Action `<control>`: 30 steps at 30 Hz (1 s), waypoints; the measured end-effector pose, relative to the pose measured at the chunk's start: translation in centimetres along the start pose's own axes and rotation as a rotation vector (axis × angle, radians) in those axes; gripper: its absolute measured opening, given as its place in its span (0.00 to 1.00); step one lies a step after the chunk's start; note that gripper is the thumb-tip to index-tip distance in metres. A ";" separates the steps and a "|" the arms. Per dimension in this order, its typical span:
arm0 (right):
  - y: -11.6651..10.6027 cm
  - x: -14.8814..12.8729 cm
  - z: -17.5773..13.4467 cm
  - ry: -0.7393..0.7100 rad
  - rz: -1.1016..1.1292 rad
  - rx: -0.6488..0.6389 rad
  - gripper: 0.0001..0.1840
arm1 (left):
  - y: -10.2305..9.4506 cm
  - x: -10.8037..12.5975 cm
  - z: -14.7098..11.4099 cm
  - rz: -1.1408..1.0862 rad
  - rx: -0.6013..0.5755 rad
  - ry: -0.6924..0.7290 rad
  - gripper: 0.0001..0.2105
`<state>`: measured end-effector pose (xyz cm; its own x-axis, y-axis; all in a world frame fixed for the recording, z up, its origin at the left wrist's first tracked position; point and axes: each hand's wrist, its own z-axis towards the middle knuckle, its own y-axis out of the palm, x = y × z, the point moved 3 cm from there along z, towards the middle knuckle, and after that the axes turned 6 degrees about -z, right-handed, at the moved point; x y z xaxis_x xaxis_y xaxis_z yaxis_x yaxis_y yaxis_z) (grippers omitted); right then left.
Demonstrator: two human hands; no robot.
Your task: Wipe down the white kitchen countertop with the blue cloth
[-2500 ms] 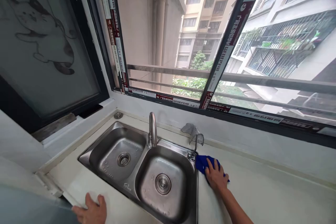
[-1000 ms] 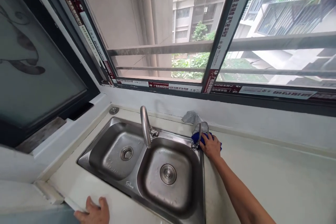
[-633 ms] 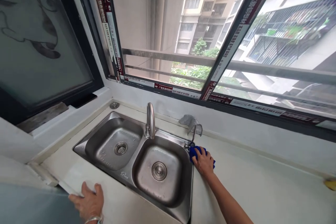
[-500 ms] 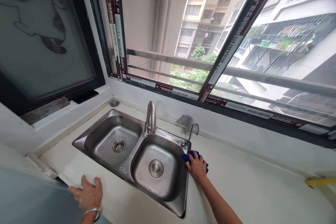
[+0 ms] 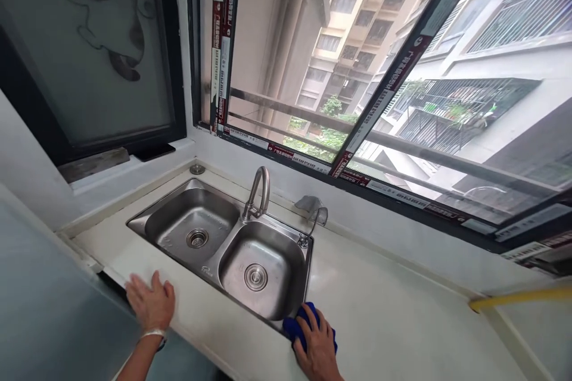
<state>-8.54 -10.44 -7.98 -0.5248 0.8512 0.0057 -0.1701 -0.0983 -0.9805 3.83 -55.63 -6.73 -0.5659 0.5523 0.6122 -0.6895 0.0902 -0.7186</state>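
Observation:
A bunched blue cloth (image 5: 295,328) lies under my right hand (image 5: 318,345), whose fingers curl over it. It presses on the near right corner of the steel double sink (image 5: 220,268), touching the rim and the pale countertop (image 5: 379,303) beside it. My left hand (image 5: 152,303), with a bracelet at the wrist, is over the counter's front edge, left of the sink. Its fingers are spread and slightly blurred, and nothing is in them. Between the two basins at the back rises a curved faucet (image 5: 261,190).
Behind the sink's right corner lies crumpled grey plastic (image 5: 313,208) near a thin bent tube. A round metal cap (image 5: 196,168) sits at the back left. The window frame (image 5: 286,155) runs along the wall, and a yellow pipe (image 5: 518,299) is at the right.
My right hand has slid the blue cloth along the sink's right side, from the back toward me. My left hand has lifted slightly, and the view has shifted.

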 end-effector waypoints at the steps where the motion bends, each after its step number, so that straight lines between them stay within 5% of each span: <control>1: 0.1 0.2 -1.1 -0.013 0.019 0.016 0.21 | 0.0 0.5 0.0 0.002 -0.018 0.087 0.24; 5: 0.8 1.9 -4.4 -0.030 0.050 0.065 0.23 | 0.9 2.2 -0.4 -0.079 -0.262 0.273 0.22; 11: 1.2 3.2 -4.0 -0.046 0.070 0.116 0.24 | 2.1 2.7 -1.1 -0.175 -0.302 0.108 0.24; 23: 2.2 10.1 10.4 0.173 -0.039 0.051 0.26 | 1.7 3.3 -1.3 -0.082 -0.304 0.040 0.23; 30: 3.2 13.7 17.4 0.419 -0.095 0.159 0.26 | 1.9 3.2 -1.1 -0.055 -0.322 -0.004 0.21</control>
<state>-30.77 -8.01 -7.59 -0.1240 0.9921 -0.0178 -0.3445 -0.0599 -0.9369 1.22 -52.71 -6.48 -0.5339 0.5363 0.6536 -0.5406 0.3779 -0.7516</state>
